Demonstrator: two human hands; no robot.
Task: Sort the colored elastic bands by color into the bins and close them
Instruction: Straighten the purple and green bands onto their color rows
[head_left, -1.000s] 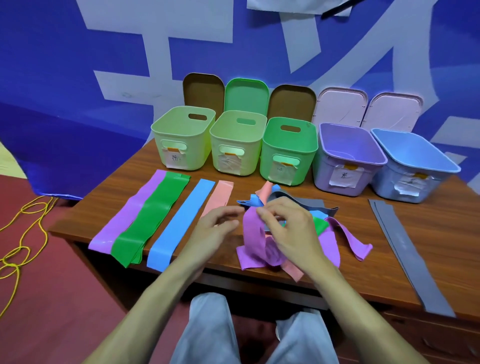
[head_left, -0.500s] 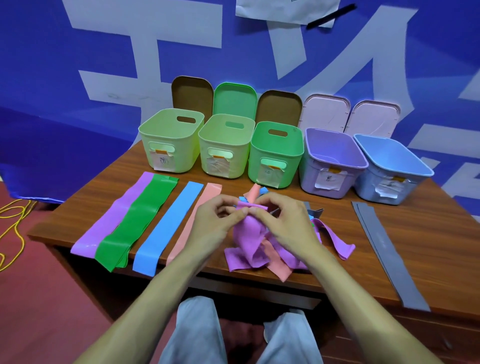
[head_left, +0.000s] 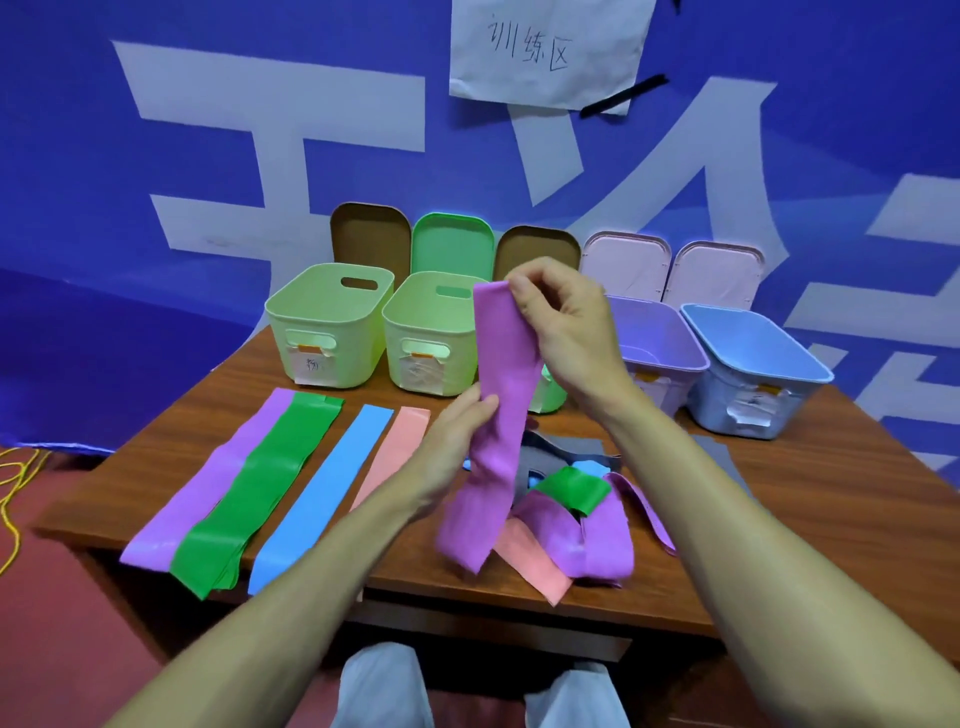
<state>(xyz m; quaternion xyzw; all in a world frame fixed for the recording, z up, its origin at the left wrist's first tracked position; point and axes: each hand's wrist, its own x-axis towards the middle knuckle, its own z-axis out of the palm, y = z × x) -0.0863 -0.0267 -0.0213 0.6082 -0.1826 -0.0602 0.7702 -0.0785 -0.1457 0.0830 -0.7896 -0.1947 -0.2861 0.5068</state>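
Observation:
My right hand (head_left: 563, 325) pinches the top end of a purple band (head_left: 501, 395) and holds it up above the table. My left hand (head_left: 457, 434) grips the same band lower down, at its left edge. Its lower end hangs to the heap of mixed bands (head_left: 576, 514) below. Flat on the left lie a purple band (head_left: 208, 488), a green band (head_left: 260, 488), a blue band (head_left: 327, 488) and a pink band (head_left: 395, 452). Behind stand open bins: two pale green (head_left: 322, 338) (head_left: 426, 338), a purple bin (head_left: 660, 353), a blue bin (head_left: 753, 369). A darker green bin (head_left: 550, 400) is mostly hidden by the band and my hand.
Lids lean on the blue wall behind the bins: brown (head_left: 369, 244), green (head_left: 452, 244), brown (head_left: 540, 249), two pink (head_left: 623, 265) (head_left: 717, 275). Grey bands (head_left: 727, 467) lie at the right, partly behind my arm. Yellow cord (head_left: 10, 488) lies on the floor left of the wooden table (head_left: 857, 493).
Both hands have drawn a purple band out of the heap. My right hand has lifted its end high, and my left hand has slid down along it.

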